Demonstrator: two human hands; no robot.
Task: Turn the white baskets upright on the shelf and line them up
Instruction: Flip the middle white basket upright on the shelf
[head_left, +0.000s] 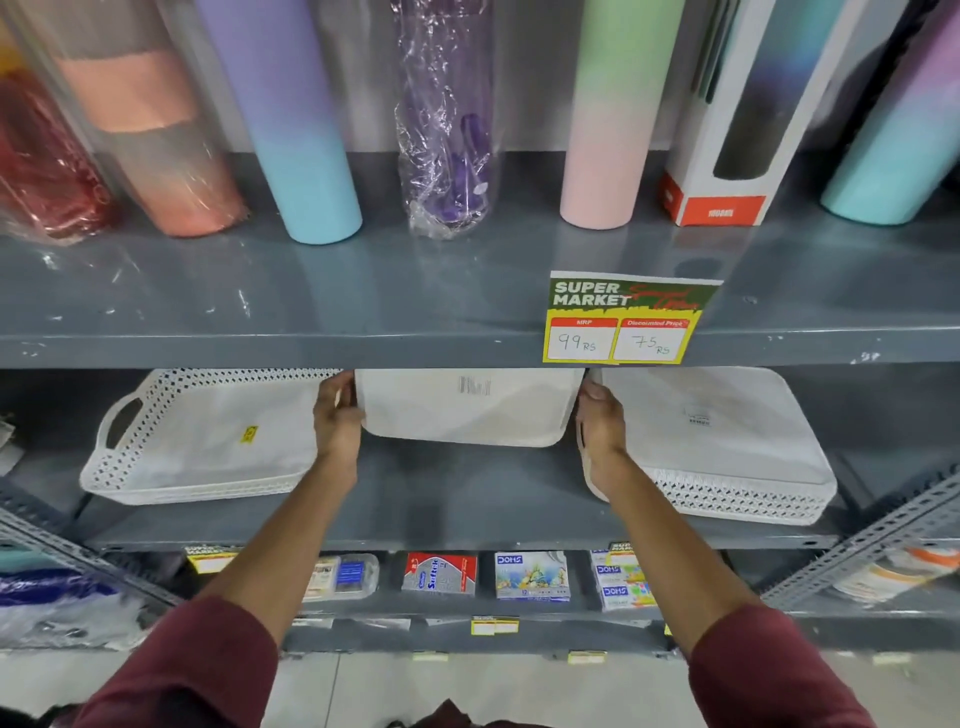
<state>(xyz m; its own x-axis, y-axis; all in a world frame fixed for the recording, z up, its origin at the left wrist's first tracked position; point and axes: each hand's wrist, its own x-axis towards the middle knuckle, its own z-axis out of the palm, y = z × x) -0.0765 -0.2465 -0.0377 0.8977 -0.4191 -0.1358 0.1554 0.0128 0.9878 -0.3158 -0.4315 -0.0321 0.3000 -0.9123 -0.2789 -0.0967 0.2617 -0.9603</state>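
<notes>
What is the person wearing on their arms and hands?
Both hands, left hand and right hand, are bare: no gloves, and no rings or watch that I can see. Dark red long sleeves are pushed up, leaving the forearms uncovered.

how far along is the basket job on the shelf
Done: the left basket sits upright, open side up. In hand: the left hand and right hand grip the middle basket, which shows its flat base. Left: the right basket lies upside down, then lining up.
</notes>
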